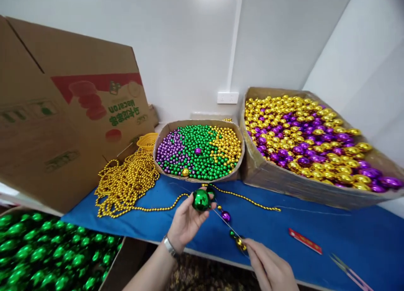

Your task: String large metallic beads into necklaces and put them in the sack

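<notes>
My left hand (189,219), with a silver watch band at the wrist, grips a large shiny green ball bead (201,200) between thumb and fingers. A thin, straight needle-like wire (227,224) runs from near this bead to my right hand (269,265), whose thumb and fingers are pinched on its lower end. Beside the wire hangs a strand with a purple bead (226,216), a small green bead (232,233) and gold beads (241,244) close to my right fingertips. Another dark green bead (210,192) shows just behind the held one.
Gold bead chains (126,186) lie heaped on the blue cloth (271,232). Behind are a box of small beads (199,152) and a box of gold and purple beads (303,144). A cardboard carton (72,114), green beads (47,253), red strip (304,241) and pink-handled tweezers (350,272) flank them.
</notes>
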`<action>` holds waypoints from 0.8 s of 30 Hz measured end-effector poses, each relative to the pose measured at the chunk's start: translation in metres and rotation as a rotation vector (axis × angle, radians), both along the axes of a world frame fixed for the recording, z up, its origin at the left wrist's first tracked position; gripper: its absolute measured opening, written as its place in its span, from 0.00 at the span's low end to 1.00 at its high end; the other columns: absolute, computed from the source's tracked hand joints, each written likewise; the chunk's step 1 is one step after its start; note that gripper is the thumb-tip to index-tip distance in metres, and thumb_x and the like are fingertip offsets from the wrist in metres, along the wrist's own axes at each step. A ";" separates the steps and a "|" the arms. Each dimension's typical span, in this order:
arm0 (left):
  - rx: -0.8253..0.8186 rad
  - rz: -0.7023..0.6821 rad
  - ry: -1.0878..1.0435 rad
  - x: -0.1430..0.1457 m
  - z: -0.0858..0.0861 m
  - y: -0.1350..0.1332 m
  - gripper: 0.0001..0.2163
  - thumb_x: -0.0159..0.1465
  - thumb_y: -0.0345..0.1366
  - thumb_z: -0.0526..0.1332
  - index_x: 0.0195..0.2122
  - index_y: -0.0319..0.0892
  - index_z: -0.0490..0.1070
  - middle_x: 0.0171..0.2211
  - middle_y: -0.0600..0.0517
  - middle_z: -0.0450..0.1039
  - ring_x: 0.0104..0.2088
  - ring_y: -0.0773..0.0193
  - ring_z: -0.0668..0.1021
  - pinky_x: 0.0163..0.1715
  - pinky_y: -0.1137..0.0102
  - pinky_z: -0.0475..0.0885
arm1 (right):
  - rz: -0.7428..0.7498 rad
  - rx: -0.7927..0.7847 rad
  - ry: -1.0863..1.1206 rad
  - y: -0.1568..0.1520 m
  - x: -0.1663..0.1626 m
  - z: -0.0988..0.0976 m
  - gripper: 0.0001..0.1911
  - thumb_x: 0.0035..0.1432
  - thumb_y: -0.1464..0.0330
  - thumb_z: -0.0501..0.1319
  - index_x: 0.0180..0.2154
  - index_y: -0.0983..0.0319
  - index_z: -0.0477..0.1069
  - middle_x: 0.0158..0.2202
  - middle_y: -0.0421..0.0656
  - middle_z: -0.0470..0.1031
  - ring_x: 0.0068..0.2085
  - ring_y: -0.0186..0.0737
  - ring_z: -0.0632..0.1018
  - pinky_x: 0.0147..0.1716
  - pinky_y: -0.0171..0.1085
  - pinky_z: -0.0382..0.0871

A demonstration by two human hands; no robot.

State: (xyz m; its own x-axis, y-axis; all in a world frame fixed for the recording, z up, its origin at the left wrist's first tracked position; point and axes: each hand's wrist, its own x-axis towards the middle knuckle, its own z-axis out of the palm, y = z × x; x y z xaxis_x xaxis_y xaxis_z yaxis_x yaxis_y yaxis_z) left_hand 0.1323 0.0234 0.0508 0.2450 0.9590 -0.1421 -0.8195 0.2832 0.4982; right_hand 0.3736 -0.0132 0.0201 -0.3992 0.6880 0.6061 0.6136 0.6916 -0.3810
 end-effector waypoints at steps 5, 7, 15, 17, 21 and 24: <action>-0.068 0.006 -0.067 0.008 0.001 -0.001 0.20 0.66 0.42 0.51 0.56 0.37 0.60 0.44 0.39 0.72 0.42 0.54 0.77 0.34 0.72 0.74 | -0.021 0.028 -0.036 -0.003 0.001 -0.006 0.13 0.64 0.70 0.48 0.45 0.62 0.69 0.36 0.44 0.80 0.33 0.38 0.81 0.31 0.33 0.75; -0.061 0.011 -0.056 0.009 0.003 -0.002 0.20 0.66 0.42 0.51 0.55 0.37 0.60 0.43 0.40 0.73 0.41 0.55 0.78 0.34 0.71 0.74 | -0.024 0.024 -0.045 -0.004 0.001 -0.007 0.14 0.64 0.69 0.48 0.45 0.62 0.69 0.35 0.44 0.80 0.33 0.39 0.81 0.31 0.33 0.75; 0.085 0.000 0.109 0.023 -0.001 -0.012 0.17 0.64 0.38 0.56 0.53 0.40 0.63 0.47 0.41 0.71 0.42 0.52 0.77 0.35 0.68 0.73 | -0.008 -0.050 0.027 -0.001 -0.001 -0.012 0.13 0.64 0.68 0.49 0.44 0.60 0.70 0.36 0.44 0.80 0.35 0.39 0.81 0.33 0.32 0.75; 0.140 -0.042 0.146 0.029 -0.003 -0.017 0.19 0.61 0.35 0.60 0.53 0.41 0.63 0.47 0.41 0.70 0.43 0.51 0.77 0.36 0.67 0.73 | 0.014 -0.139 0.084 -0.001 -0.003 -0.014 0.13 0.64 0.68 0.49 0.43 0.60 0.70 0.37 0.44 0.79 0.36 0.37 0.81 0.35 0.30 0.75; 0.190 -0.120 0.153 0.036 -0.007 -0.024 0.24 0.55 0.35 0.66 0.53 0.41 0.63 0.48 0.41 0.69 0.47 0.47 0.74 0.38 0.66 0.72 | 0.068 -0.370 0.167 -0.002 -0.006 -0.016 0.12 0.64 0.66 0.49 0.41 0.59 0.70 0.39 0.45 0.79 0.38 0.36 0.80 0.35 0.27 0.73; 0.187 -0.141 0.137 0.038 -0.009 -0.025 0.25 0.55 0.37 0.66 0.53 0.41 0.63 0.49 0.41 0.69 0.48 0.46 0.74 0.39 0.66 0.72 | 0.087 -0.445 0.178 -0.002 -0.004 -0.018 0.12 0.64 0.66 0.50 0.43 0.59 0.69 0.39 0.45 0.79 0.39 0.36 0.80 0.36 0.27 0.73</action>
State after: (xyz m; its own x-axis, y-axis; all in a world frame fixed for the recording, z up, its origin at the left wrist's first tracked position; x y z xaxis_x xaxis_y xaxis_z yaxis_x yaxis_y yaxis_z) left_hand 0.1701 -0.0013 0.0421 0.3684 0.9296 -0.0061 -0.7002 0.2818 0.6559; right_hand 0.3696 -0.0153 0.0023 -0.3831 0.8648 0.3244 0.4592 0.4831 -0.7455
